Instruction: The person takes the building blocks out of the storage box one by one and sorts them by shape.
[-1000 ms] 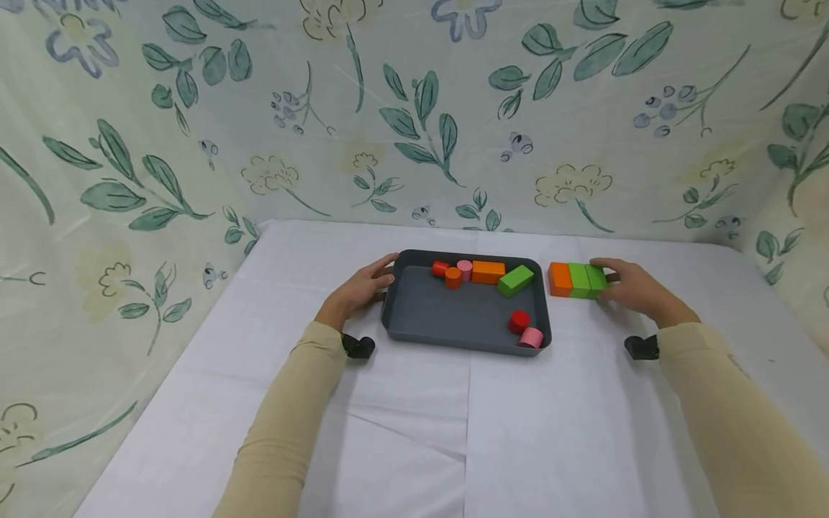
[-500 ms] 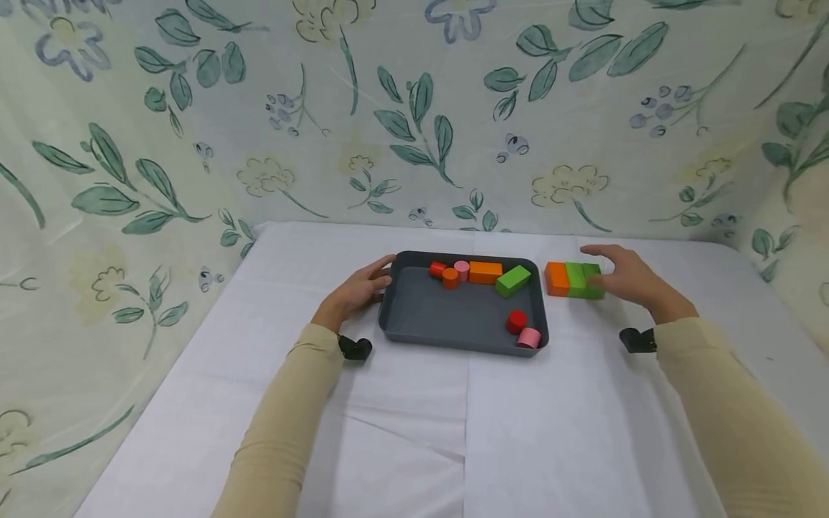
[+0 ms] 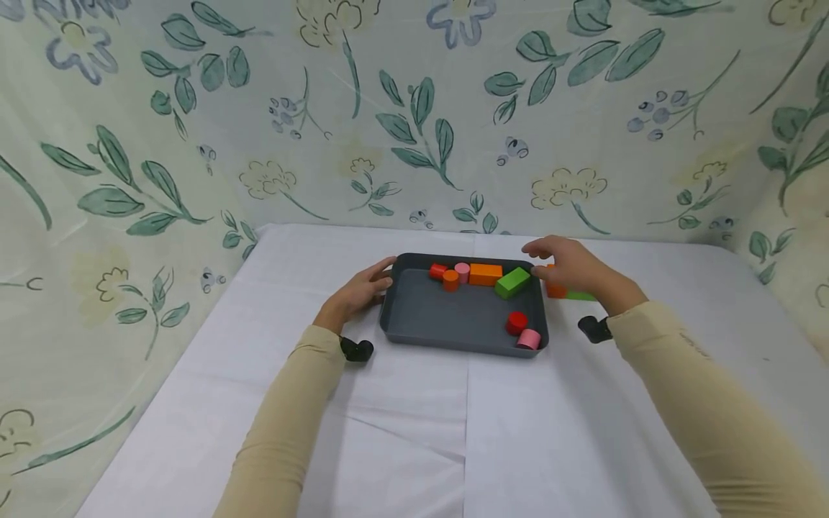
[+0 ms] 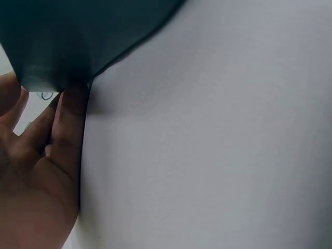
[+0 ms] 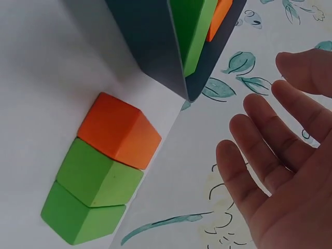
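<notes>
Beneath the right hand (image 3: 570, 267), the row of three blocks (image 5: 101, 166) rests on the surface; this hand, fingers spread and empty, has shifted from the blocks toward the green block (image 3: 514, 281) in the tray (image 3: 453, 338). The left hand (image 3: 356, 291) presses flat fingers on the tray's near wall.

Blocks (image 3: 570, 293) partly behind right hand (image 3: 570, 267)

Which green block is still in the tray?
The long green block lying angled inside the grey tray; the other two green blocks sit outside on the cloth beside the orange block.
</notes>
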`<action>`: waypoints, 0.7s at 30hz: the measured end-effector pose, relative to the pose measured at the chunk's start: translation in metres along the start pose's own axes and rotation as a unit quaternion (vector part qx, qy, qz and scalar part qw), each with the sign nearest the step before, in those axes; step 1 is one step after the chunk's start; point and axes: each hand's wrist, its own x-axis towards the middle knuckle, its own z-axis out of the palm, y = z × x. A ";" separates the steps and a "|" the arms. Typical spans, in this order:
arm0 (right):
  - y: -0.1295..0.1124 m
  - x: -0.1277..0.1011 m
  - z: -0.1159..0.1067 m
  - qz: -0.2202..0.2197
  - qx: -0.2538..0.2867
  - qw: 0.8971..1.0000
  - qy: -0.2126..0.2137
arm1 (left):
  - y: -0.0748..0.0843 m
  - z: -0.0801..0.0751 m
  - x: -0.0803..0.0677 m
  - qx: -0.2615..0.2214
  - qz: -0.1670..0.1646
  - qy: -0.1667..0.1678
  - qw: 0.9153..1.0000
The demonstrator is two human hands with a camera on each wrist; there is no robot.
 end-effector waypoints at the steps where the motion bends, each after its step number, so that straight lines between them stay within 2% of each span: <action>1: -0.001 0.000 0.001 -0.002 -0.003 1.000 0.000 | 0.000 0.000 0.000 0.001 0.000 0.000 1.000; 5: -0.006 0.001 0.008 -0.019 -0.024 1.000 -0.003 | 0.000 0.000 -0.001 -0.001 0.000 -0.001 1.000; 10: -0.009 0.006 0.021 -0.036 -0.080 0.996 -0.006 | 0.000 -0.002 -0.001 -0.006 0.003 -0.003 1.000; 15: -0.013 0.010 0.032 -0.029 -0.118 0.992 -0.015 | -0.001 -0.001 -0.002 -0.005 0.004 -0.004 1.000; 21: -0.018 0.013 0.036 0.002 -0.183 0.983 -0.011 | -0.001 -0.001 -0.004 -0.006 0.003 -0.001 1.000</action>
